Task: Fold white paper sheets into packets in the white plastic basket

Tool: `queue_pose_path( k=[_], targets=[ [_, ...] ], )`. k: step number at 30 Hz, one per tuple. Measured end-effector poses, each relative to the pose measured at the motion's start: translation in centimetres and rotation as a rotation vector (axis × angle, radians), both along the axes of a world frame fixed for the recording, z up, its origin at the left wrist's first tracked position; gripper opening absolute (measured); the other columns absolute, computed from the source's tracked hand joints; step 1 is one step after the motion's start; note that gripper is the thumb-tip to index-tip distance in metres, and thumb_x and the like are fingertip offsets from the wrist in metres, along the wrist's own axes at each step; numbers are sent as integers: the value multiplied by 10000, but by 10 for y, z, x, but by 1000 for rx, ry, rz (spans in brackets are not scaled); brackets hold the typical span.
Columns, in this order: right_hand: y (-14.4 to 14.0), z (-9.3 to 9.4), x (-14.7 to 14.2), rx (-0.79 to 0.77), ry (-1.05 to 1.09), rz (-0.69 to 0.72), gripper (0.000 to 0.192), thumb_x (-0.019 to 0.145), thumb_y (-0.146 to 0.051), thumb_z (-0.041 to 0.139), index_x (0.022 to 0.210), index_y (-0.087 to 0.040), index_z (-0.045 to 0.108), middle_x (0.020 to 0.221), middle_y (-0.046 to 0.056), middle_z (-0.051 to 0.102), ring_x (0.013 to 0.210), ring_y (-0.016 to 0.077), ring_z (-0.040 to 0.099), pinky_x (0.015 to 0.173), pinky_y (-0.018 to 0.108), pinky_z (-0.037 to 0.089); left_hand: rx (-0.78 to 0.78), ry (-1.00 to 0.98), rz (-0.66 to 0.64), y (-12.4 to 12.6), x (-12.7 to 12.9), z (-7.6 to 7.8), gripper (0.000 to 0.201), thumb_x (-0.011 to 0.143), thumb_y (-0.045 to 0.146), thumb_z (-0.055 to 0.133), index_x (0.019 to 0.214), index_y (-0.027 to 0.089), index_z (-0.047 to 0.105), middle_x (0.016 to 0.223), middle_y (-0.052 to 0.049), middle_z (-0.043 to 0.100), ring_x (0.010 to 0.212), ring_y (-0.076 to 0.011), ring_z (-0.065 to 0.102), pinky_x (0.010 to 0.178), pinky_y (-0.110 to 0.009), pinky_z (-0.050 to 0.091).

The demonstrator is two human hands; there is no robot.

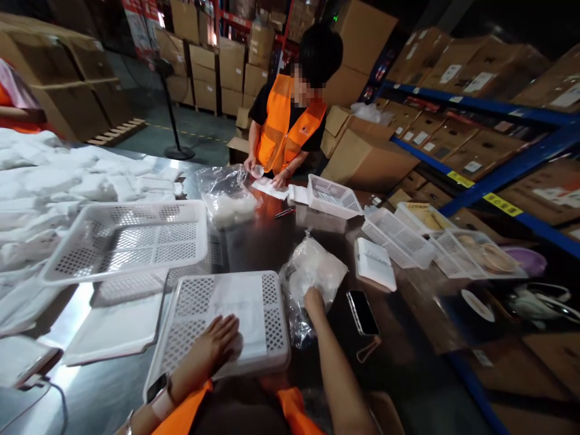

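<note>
— Head view first: the long table (254, 241) is shiny and crowded, so I'd say anything pulled out of a bag should come out slowly and low, or it slides.

— Agreed. The white perforated tray (226, 323) lies right in front of the person, with a flat white sheet inside. The left hand (217, 344) rests on it, palm down, fingers spread flat, gripping nothing.

— Good, that pins the tray. And the clear plastic bag (308, 284)?

— Just beside the tray's right edge, crumpled, glossy, with soft white pieces inside. The right hand (314, 300) is pushed into its mouth; fingers are hidden, so I can't tell whether they've closed on anything.

— Thin film, I'd judge; it'll cling and tear if yanked.

— A phone (362, 312) lies near that bag. Across the table, a co-worker's hands (265, 172) handle something small.
</note>
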State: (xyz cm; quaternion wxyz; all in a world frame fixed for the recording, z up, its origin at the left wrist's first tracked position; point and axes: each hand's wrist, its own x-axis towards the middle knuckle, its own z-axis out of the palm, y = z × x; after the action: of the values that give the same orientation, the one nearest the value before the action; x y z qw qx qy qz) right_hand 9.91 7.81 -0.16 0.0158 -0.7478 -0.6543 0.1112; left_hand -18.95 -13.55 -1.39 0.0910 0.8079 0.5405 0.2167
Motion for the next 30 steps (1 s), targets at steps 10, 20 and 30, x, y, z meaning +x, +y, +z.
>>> queue_pose_path(
  k=[10,20,30],
  targets=[
    [16,25,-17,-90,-76,-25,263,905,-203,569,1121,-96,675,1076,175,700,987,242,684,756,271,487,-7,118,-10,8,-7,21,312,922,137,446,1123,204,675,1253,-104,675,1174,-264,609,987,-437,486],
    [-75,68,-44,144,183,234,277,910,-169,502,1164,-159,613,1058,114,707,931,237,684,794,305,495,-153,68,125,1,-10,34,365,845,8,451,1086,196,649,933,-61,719,859,-218,665,792,-352,520],
    [-149,60,-85,276,-20,481,401,880,-250,611,1269,-154,627,1295,193,617,1228,348,553,1046,514,424,-90,-49,116,-9,-31,14,427,841,-27,379,1066,195,667,1164,-79,687,1030,-197,652,893,-336,543]
  ],
)
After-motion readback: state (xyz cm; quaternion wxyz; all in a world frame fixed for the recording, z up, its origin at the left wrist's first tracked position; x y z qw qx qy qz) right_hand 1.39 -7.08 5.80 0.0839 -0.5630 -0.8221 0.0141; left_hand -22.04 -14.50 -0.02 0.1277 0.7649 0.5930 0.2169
